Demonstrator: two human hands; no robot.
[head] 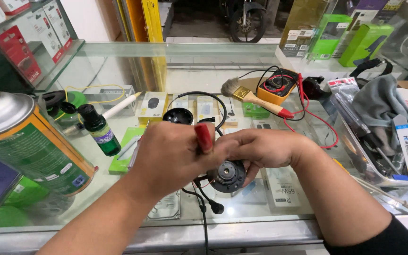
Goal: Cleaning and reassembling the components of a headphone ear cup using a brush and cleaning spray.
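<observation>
The fingers of the left hand (173, 158) are closed around a red-handled tool (204, 137), while the fingers of the right hand (260, 148) grip the round black headset earcup (226, 176), held just above the near edge of the glass counter (242, 219). A slip of the tool could likely tear the thin red wires (198, 183) at the earcup, since its working tip is hidden behind the left hand. The headband (199, 97) arcs beyond the hands, and the second earcup (178, 115) is partly covered by the left hand.

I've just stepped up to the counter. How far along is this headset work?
Done: one earcup lies open, inner disc bare. In hand: left hand works a red-handled tool at it; right hand steadies it. Left: the other earcup sits apart on the glass counter, unattended.
</observation>
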